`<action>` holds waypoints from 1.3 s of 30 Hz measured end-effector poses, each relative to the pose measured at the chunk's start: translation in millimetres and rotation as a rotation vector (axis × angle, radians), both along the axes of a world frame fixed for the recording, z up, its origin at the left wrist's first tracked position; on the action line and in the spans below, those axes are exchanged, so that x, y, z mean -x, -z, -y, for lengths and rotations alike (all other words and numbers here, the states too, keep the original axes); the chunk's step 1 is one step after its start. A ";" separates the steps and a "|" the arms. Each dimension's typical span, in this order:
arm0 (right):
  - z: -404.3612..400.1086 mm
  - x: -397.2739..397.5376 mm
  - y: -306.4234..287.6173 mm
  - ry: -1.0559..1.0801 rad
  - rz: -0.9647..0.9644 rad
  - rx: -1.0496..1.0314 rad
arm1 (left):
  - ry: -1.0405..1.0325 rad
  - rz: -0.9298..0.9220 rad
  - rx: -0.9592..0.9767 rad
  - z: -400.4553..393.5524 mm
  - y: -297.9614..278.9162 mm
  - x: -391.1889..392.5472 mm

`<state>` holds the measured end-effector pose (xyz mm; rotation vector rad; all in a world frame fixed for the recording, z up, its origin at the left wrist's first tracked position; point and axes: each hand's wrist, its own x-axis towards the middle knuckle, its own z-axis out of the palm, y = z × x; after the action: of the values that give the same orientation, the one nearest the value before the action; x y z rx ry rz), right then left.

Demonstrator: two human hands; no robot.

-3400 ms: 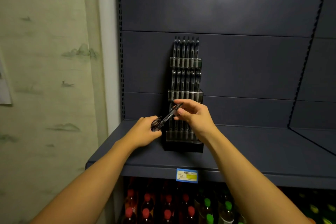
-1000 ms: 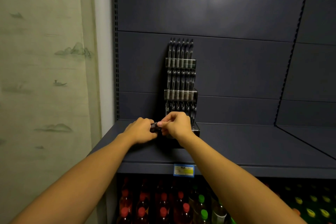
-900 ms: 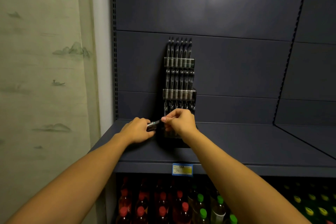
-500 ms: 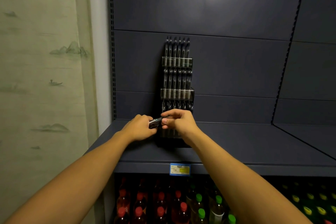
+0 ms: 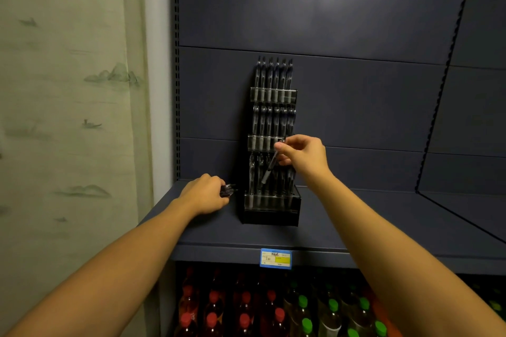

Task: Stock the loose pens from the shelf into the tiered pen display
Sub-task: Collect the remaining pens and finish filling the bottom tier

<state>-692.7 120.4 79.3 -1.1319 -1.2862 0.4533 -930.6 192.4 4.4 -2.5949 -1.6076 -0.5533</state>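
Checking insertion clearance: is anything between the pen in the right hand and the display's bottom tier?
Nothing visible blocks it. The pen pinched by the right hand hangs tilted just above the bottom tier, whose other slots already hold pens.

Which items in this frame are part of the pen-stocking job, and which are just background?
Job:
- pen pinched in right hand
- spare pens gripped in left hand
- tiered pen display
- shelf

Background:
- price tag
- bottles below
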 end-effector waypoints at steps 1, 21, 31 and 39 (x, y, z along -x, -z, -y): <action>-1.0 -0.6 -2.3 0.029 0.080 0.004 | 0.002 -0.016 -0.002 0.5 -0.1 0.1; -25.5 21.1 0.8 0.100 0.442 0.114 | 0.022 -0.062 0.003 7.1 2.1 3.0; -32.2 26.4 1.6 0.075 0.564 0.239 | 0.026 -0.069 0.017 8.5 1.0 3.0; -32.5 31.4 20.1 0.116 0.587 0.353 | 0.043 -0.042 0.018 8.1 1.1 -1.4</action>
<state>-724.1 152.9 59.2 -1.7119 -1.6718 0.2710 -929.2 184.4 3.3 -2.6408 -1.5552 -0.4856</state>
